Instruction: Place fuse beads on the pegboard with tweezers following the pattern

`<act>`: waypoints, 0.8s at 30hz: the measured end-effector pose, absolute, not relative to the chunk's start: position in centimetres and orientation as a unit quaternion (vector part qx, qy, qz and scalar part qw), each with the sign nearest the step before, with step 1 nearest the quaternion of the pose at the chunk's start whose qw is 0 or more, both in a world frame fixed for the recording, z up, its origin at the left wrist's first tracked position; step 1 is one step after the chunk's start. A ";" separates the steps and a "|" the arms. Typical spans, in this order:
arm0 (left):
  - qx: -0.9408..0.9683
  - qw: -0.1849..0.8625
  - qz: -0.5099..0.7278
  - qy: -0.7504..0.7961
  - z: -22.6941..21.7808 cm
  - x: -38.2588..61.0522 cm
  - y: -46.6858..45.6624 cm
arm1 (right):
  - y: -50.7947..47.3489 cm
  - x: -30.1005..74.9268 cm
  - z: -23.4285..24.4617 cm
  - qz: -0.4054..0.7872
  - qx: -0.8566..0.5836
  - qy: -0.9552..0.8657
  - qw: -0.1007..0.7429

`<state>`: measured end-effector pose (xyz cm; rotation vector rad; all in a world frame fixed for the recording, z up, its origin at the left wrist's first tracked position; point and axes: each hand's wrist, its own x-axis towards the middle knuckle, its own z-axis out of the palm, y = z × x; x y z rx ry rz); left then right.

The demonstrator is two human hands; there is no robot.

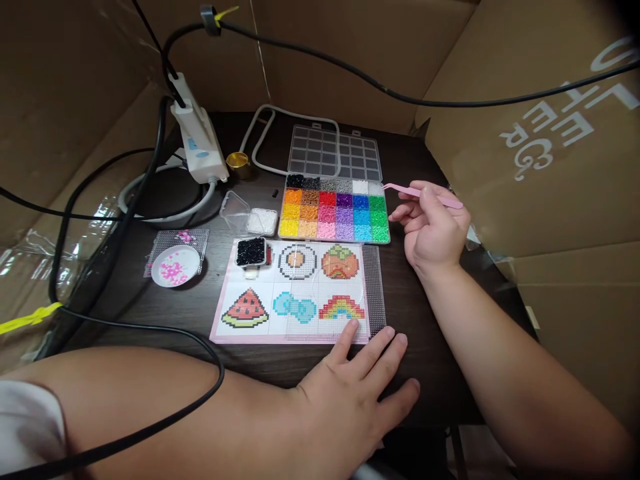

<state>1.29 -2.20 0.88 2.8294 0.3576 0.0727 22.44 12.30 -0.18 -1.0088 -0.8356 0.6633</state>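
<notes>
Pink tweezers (407,191) are held in my right hand (437,223), their tips by the pale compartment at the right edge of the bead box (336,241). The box lies open, its compartments filled with beads sorted by colour. My left hand (357,390) lies with fingers spread at the lower right corner of a pattern sheet (240,337), fingertips touching a clear pegboard (345,330) there. Printed on the sheet are a watermelon (245,310), an egg (297,261), a persimmon (340,263), a bow (295,308) and a rainbow (343,308).
A tub of black beads (251,252) stands on the sheet, a tub of white beads (261,221) behind it. Left sits a dish of pink beads (175,267) on another pegboard (201,240). Behind are a gold cup (239,164) and power strip (203,150). Black cables cross the left side.
</notes>
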 end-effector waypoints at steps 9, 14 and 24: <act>0.984 0.130 0.033 0.121 0.8 1.4 -2.0 | 12.7 22.2 -0.4 0.304 -0.459 -0.355 0.756; 0.987 0.007 0.112 0.113 -0.7 1.3 -1.9 | 12.6 21.9 -0.3 0.329 -0.463 -0.333 0.753; 0.967 -0.118 0.194 0.116 -2.1 1.6 -0.8 | 12.1 21.3 -0.2 0.293 -0.515 -0.427 0.683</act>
